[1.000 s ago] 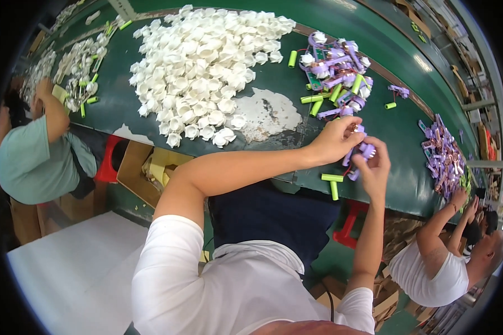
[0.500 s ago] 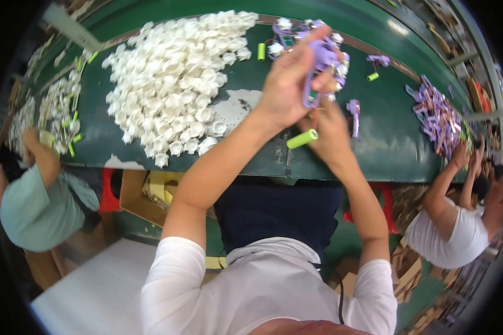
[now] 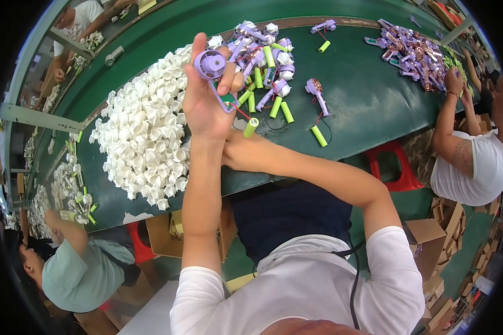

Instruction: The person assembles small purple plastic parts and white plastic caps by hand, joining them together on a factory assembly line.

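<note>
My left hand point(image 3: 208, 106) is raised over the near side of a heap of white cup-shaped plastic pieces point(image 3: 142, 128). Its fingers are closed around a purple plastic part with a round hub-like head point(image 3: 209, 65) and a slim handle holding a green circuit board. From the board, a red wire runs to a lime-green battery cell point(image 3: 251, 127) dangling beside the wrist. My right hand point(image 3: 241, 152) is behind the left wrist, its fingers hidden. Just beyond lies a cluster of purple parts with white pieces attached point(image 3: 285, 58) and green cells.
Two wired purple parts point(image 3: 314, 87) point(image 3: 324, 26) lie apart on the green tabletop point(image 3: 352, 117). A pile of purple parts point(image 3: 416, 56) is at the far right, near a co-worker in white point(image 3: 469, 162). Another person in a teal shirt point(image 3: 86, 273) works at the left. A red stool point(image 3: 394, 164) stands below the table.
The view has turned, and my hands now appear further left, nearer the white heap. The purple part stays in my left hand; my right hand has slipped behind the left wrist.
</note>
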The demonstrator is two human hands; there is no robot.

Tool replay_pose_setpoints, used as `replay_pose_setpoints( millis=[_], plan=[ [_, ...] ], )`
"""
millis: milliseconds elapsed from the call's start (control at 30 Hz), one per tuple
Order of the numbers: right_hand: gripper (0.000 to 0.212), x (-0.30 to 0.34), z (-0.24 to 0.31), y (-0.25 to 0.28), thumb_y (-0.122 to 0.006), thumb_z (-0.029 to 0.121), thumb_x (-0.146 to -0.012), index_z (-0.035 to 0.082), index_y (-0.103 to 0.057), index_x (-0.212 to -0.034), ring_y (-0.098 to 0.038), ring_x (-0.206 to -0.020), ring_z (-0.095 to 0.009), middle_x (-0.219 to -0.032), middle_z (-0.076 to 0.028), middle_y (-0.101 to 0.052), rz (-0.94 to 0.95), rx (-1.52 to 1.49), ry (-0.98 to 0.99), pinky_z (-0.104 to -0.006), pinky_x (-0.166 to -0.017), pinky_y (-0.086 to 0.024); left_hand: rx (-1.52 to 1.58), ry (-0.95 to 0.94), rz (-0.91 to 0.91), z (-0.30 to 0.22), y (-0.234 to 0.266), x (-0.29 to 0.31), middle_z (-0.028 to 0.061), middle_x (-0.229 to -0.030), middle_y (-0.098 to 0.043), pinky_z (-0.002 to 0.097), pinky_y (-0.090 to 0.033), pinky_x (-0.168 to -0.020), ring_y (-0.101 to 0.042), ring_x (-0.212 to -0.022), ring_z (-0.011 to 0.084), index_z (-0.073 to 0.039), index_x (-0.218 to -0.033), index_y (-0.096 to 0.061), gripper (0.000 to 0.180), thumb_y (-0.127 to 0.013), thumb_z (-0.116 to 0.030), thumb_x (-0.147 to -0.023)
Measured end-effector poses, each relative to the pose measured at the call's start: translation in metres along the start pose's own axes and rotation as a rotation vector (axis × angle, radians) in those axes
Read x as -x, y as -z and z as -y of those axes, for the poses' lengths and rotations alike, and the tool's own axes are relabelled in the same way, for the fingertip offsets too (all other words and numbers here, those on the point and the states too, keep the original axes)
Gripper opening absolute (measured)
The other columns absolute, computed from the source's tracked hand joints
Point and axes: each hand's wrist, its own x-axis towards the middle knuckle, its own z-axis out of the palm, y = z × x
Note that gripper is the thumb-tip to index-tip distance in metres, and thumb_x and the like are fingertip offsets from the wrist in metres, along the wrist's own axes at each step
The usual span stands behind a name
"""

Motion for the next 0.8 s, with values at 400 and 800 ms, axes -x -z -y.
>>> replay_pose_setpoints(
  millis=[400, 800],
  plan=[
    [0.037, 0.068, 0.039, 0.096, -0.07, 0.031, -0.086, -0.002, -0.063, -0.101, -0.064, -0.073, -0.042, -0.086, -0.023, -0.064, 0.025, 0.298, -0.498, -0.049, -0.068, -0.052, -0.206, 0.278, -0.129, 0.027, -0.003, -0.002, 0.0168, -0.111, -0.063, 0.0322, -0.045, -0.07, -0.053, -0.074, 0.0158, 0.002, -0.139, -0.044, 0.05, -0.037, -0.036, -0.107],
    [0.035, 0.072, 0.049, 0.149, -0.074, -0.002, -0.079, -0.003, -0.063, -0.113, -0.061, -0.063, -0.012, -0.081, -0.009, -0.062, -0.513, -0.002, -0.44, -0.0242, -0.06, -0.05, -0.457, 0.353, -0.158, 0.048, -0.017, 0.008, 0.0229, -0.121, -0.064, 0.031, -0.051, -0.079, -0.06, -0.086, 0.0181, 0.002, -0.12, -0.052, 0.039, -0.046, -0.033, -0.105]
  ],
)
